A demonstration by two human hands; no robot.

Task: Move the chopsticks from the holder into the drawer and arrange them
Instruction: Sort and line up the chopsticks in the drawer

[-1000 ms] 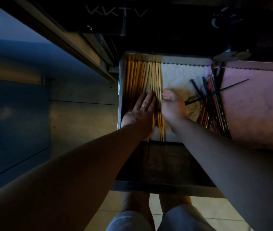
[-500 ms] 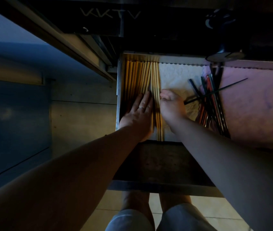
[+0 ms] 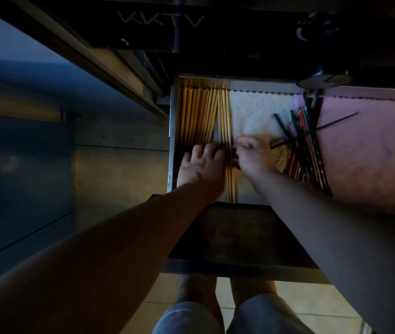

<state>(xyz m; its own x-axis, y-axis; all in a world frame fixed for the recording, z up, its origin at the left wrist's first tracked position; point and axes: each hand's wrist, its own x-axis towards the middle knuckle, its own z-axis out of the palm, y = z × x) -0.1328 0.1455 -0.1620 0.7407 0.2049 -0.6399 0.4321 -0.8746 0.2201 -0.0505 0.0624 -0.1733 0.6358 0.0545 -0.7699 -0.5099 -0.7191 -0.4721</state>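
Note:
An open drawer (image 3: 171,131) holds several wooden chopsticks (image 3: 199,116) lying side by side along its left wall, on a white liner (image 3: 259,112). My left hand (image 3: 201,167), with a ring on one finger, rests on their near ends, fingers curled down. A few more wooden chopsticks (image 3: 225,121) lie apart just to the right. My right hand (image 3: 254,157) is next to these, its fingertips pinched at their right edge. A loose heap of dark and reddish chopsticks (image 3: 305,141) lies further right, one crossing the others. The holder is not clearly visible.
A pink liner (image 3: 360,141) covers the drawer's right part. A dark round object (image 3: 321,80) stands on the counter edge above the drawer. The drawer front (image 3: 240,237) is below my arms. My legs and the tiled floor (image 3: 288,302) show at the bottom.
My left hand slid back toward the near ends of the chopsticks and its fingers curled. My right hand moved a little nearer and its fingertips pinched at the right-hand wooden chopsticks.

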